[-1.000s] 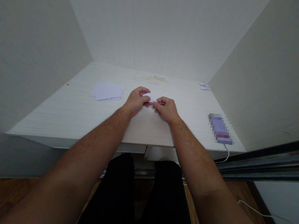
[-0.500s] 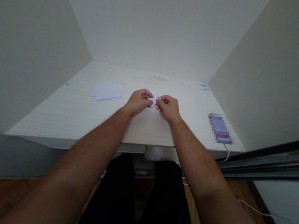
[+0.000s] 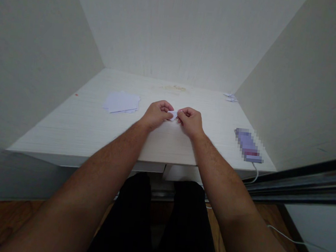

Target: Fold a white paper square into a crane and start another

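A small piece of folded white paper (image 3: 173,114) is held just above or on the white desk (image 3: 169,146), between my two hands; whether it touches the desk I cannot tell. My left hand (image 3: 157,114) pinches its left end, thumb on the near face and fingers curled behind. At the right end, my right hand (image 3: 190,119) grips the paper between thumb and fingers. Only the middle of the paper shows; the fingers cover both ends.
Loose sheets of white paper (image 3: 122,102) lie in a stack on the left. Several small folded paper pieces (image 3: 231,97) sit at the back right corner. A pixelated phone-like device (image 3: 247,145) with a white cable (image 3: 256,175) rests near the right edge. Walls enclose the desk's back and sides.
Both hands keep hold of the folded paper in nearly the same pose. The whole view has shifted very slightly, and a little more of the paper's near face shows.
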A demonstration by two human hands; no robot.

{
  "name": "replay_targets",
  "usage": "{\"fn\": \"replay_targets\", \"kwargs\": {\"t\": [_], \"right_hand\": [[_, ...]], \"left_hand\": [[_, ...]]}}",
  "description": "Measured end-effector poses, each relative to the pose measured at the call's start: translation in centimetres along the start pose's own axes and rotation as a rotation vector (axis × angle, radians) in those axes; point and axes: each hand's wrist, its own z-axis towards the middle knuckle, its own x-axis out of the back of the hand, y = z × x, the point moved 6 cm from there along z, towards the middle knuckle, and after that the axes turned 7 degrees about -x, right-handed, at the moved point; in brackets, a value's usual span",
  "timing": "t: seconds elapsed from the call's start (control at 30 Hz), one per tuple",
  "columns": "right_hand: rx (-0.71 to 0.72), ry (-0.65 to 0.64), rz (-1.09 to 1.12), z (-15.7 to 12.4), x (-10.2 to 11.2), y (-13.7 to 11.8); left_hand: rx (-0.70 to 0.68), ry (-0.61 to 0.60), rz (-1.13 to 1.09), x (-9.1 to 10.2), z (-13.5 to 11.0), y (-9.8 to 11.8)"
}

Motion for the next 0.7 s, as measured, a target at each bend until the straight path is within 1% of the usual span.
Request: {"fn": "replay_targets", "kwargs": {"t": [0.17, 0.33, 0.53, 0.7], "right_hand": [[0.003, -0.026, 0.035, 0.19, -0.16, 0.36], [0.006, -0.031, 0.012, 0.06, -0.10, 0.18], [-0.003, -0.070, 0.027, -0.09, -0.10, -0.08], [0.007, -0.045, 0.052, -0.23, -0.07, -0.33]], "left_hand": [[-0.002, 0.015, -0.075, 0.03, -0.03, 0.23], [0.001, 0.000, -0.074, -0.02, -0.01, 0.19], [0.011, -0.002, -0.146, 0.12, 0.07, -0.13], [-0.010, -0.043, -0.159, 0.05, 0.12, -0.18]]}}
